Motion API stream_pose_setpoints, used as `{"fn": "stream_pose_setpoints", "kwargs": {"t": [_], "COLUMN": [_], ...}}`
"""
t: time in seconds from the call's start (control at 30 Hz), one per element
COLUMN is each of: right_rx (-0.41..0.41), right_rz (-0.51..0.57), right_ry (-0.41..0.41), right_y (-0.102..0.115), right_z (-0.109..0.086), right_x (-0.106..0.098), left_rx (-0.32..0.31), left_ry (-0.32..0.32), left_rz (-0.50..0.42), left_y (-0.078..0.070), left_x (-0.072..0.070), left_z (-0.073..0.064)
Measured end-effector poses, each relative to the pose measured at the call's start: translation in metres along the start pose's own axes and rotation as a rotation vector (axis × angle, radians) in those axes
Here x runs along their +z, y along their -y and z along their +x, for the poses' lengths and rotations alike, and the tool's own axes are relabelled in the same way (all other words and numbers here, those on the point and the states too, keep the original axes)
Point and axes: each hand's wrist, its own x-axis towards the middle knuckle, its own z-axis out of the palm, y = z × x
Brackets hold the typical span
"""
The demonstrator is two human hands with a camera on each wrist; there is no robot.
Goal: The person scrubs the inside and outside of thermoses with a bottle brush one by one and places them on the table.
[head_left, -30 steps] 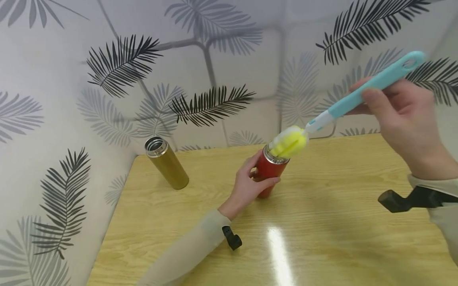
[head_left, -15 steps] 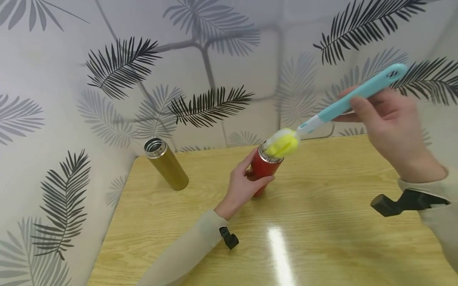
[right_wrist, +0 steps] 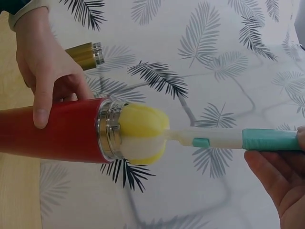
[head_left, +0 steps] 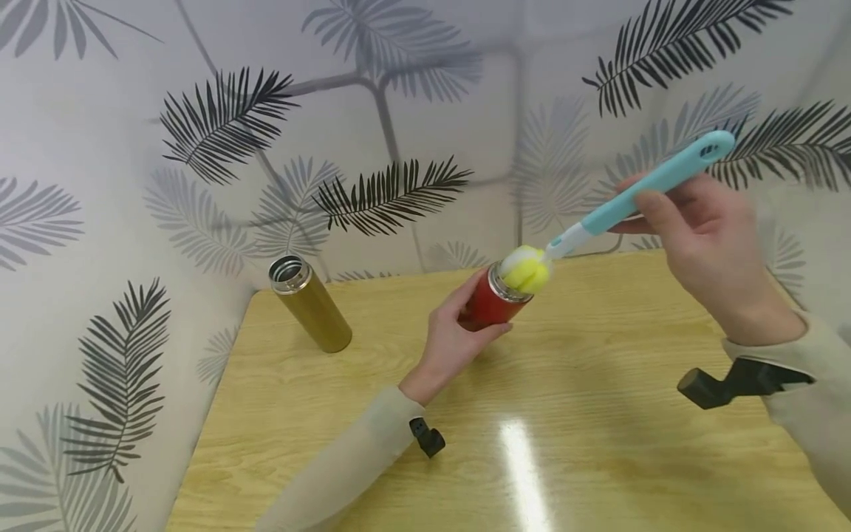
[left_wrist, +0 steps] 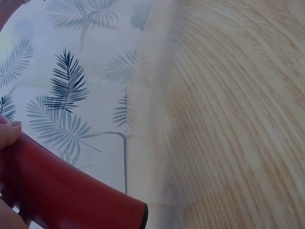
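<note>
My left hand (head_left: 450, 341) grips a red thermos flask (head_left: 490, 304) around its body, fingers on one side and thumb on the other. The flask leans with its steel-rimmed mouth toward the right; its dark-edged base shows in the left wrist view. My right hand (head_left: 708, 251) pinches the turquoise handle of a bottle brush (head_left: 654, 188). The yellow and white sponge head (right_wrist: 143, 132) sits partly inside the flask's mouth, its rear portion bulging outside the rim. How far its front reaches inside is hidden.
A gold thermos flask (head_left: 312, 307), lidless, stands upright at the left on the wooden table (head_left: 279, 428). Behind the table rises a wall covering (head_left: 425, 118) with leaf patterns, close to the back edge.
The brush and right hand have moved left and down, and the sponge has gone a little further into the mouth. The red flask has tilted more, its base now hidden in the head view.
</note>
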Motion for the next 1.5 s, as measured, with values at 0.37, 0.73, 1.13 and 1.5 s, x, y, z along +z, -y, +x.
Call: {"fn": "stream_pose_setpoints", "kwargs": {"t": [0.37,0.73,1.13,1.5], "right_rx": [-0.147,-0.060,-0.021,0.004], "right_rz": [-0.012,0.169,0.307,0.264], "right_ry": [0.088,0.064,-0.043,0.059], "right_y": [-0.014,-0.016,-0.004,0.003], "right_z": [-0.007,-0.010,0.002,0.000], "right_x": [0.004,-0.005,-0.015,-0.016], "left_rx": [0.003,-0.009,0.018,-0.019], "left_ry": [0.007,0.062,0.005,0.002], "left_rz": [0.014,0.069,0.118,0.068], "left_y": [0.004,0.006,0.008,0.008], "left_x": [-0.001,-0.011,-0.020,-0.024], "left_z": [-0.002,-0.005,-0.001,-0.002]}}
